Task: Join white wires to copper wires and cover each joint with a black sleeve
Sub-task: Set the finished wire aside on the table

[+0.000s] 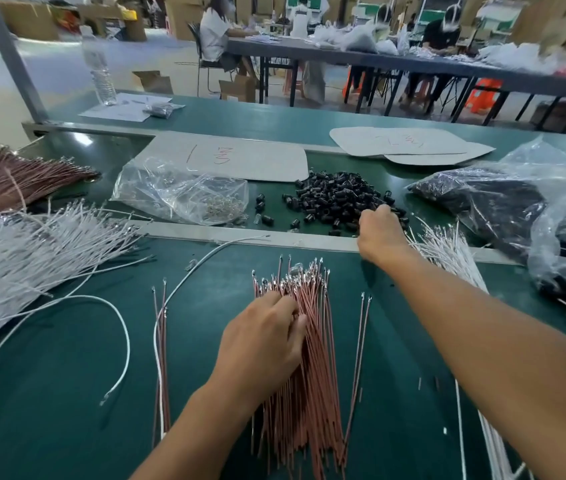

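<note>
L hand (264,337) grips copper wires (314,382), R hand (378,233) at sleeves (337,195), card (257,161) illegible

bare l hand (264,341), bare r hand (378,233), forearms uncovered

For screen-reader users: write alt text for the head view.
A person's left hand grips a bundle of copper wires on a green table, while the right hand reaches into a pile of black sleeves farther back. A heap of white wires lies at the left.
</note>
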Motion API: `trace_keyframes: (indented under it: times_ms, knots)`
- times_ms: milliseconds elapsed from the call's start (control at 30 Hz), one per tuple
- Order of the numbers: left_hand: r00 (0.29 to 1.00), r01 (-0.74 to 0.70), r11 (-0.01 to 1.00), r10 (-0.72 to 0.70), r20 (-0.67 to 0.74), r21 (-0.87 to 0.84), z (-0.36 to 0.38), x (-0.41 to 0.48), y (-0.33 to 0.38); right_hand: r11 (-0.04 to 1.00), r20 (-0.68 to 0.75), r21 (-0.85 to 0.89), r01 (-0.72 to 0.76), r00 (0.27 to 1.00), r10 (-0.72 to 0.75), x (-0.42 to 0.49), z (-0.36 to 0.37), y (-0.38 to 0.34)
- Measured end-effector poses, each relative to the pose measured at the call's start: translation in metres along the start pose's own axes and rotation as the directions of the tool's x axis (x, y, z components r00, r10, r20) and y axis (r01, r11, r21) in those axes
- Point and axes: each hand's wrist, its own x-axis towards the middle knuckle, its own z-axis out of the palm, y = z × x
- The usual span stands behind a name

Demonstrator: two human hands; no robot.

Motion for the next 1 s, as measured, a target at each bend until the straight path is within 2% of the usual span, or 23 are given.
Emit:
trace_keyframes:
  times_ms: [67, 133, 200, 267, 300, 367, 433, 500, 533, 600, 733, 800, 867, 900, 933, 1000]
  knots:
    - [0.999, 0.018, 0.996, -0.022, -0.049, -0.085, -0.001, 0.000, 0.000, 0.966, -0.086, 0.253, 0.048, 0.996, -0.026, -0.028, -0.011, -0.011]
    - [0.993, 0.051, 0.966, -0.077, -0.094, -0.253, -0.004, 0.001, 0.002, 0.827, -0.150, 0.490, 0.275, 0.961, -0.231, -0.080, -0.022, -0.029]
    - [0.988, 0.075, 0.867, -0.130, -0.079, -0.493, -0.005, 0.004, 0.002, 0.666, -0.233, 0.539, 0.516, 0.851, -0.471, -0.141, -0.028, -0.047]
    - [0.987, 0.128, 0.736, -0.158, 0.015, -0.664, -0.006, 0.006, 0.001, 0.611, -0.310, 0.500, 0.613, 0.786, -0.534, -0.176, -0.027, -0.053]
    - [0.986, 0.152, 0.688, -0.155, 0.062, -0.710, -0.006, 0.006, 0.000, 0.614, -0.313, 0.500, 0.611, 0.788, -0.530, -0.182, -0.028, -0.052]
    - [0.985, 0.169, 0.656, -0.139, 0.102, -0.736, -0.003, 0.004, 0.002, 0.644, -0.234, 0.523, 0.559, 0.820, -0.522, -0.184, -0.036, -0.039]
    - [0.987, 0.153, 0.700, -0.142, 0.075, -0.698, 0.000, 0.002, 0.004, 0.775, -0.157, 0.424, 0.469, 0.881, -0.447, -0.177, -0.045, -0.013]
    - [0.983, 0.168, 0.705, -0.175, 0.060, -0.689, 0.002, 0.002, 0.007, 0.968, -0.023, 0.138, 0.209, 0.978, -0.208, -0.163, -0.052, 0.022]
    - [0.979, 0.182, 0.698, -0.193, 0.063, -0.693, 0.003, 0.002, 0.008, 0.998, 0.078, -0.031, 0.052, 0.996, -0.049, -0.159, -0.055, 0.036]
    - [0.975, 0.195, 0.691, -0.214, 0.060, -0.696, 0.004, 0.002, 0.008, 0.973, 0.245, -0.221, -0.070, 0.961, 0.125, -0.159, -0.057, 0.052]
    - [0.975, 0.182, 0.696, -0.218, 0.038, -0.695, 0.003, 0.001, 0.010, 0.971, 0.294, -0.230, -0.073, 0.945, 0.141, -0.162, -0.049, 0.055]
    - [0.973, 0.192, 0.691, -0.229, 0.040, -0.697, 0.003, 0.002, 0.008, 0.989, 0.339, -0.112, -0.093, 0.932, 0.126, -0.162, -0.054, 0.055]
    - [0.973, 0.194, 0.653, -0.221, 0.060, -0.732, 0.003, 0.003, 0.009, 0.965, 0.372, 0.202, -0.169, 0.925, 0.084, -0.165, -0.066, 0.056]
    - [0.976, 0.187, 0.624, -0.208, 0.069, -0.758, 0.002, 0.004, 0.009, 0.885, 0.392, 0.416, -0.208, 0.919, 0.032, -0.170, -0.073, 0.054]
    - [0.979, 0.177, 0.599, -0.190, 0.077, -0.781, 0.001, 0.004, 0.009, 0.744, 0.410, 0.627, -0.232, 0.910, -0.062, -0.175, -0.081, 0.048]
    - [0.984, 0.164, 0.558, -0.155, 0.091, -0.813, -0.001, 0.003, 0.009, 0.381, 0.327, 0.903, -0.199, 0.893, -0.310, -0.184, -0.093, 0.039]
